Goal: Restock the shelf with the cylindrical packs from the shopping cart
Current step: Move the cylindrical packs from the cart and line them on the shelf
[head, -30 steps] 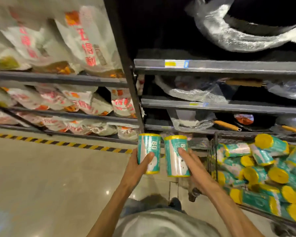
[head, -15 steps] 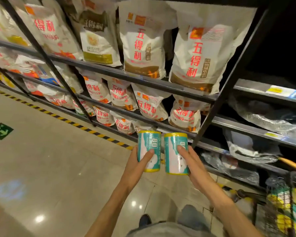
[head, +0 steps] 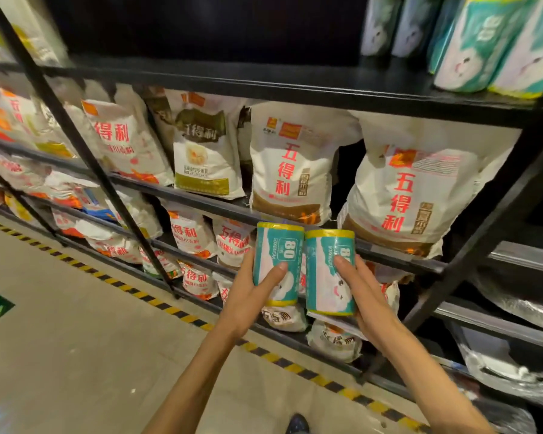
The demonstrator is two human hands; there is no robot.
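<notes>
Left hand grips 1 upright pack; right hand grips another pack just beside it, in front of the shelf. More packs stand at its right end.

Glossy plastic-wrapped packs, matt black metal shelf, polished floor

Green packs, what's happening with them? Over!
Left hand grips one pack, right hand grips the other pack. Both upright, side by side. Matching packs on top shelf. Nothing blocking.

Teal packs, yellow ends
</notes>
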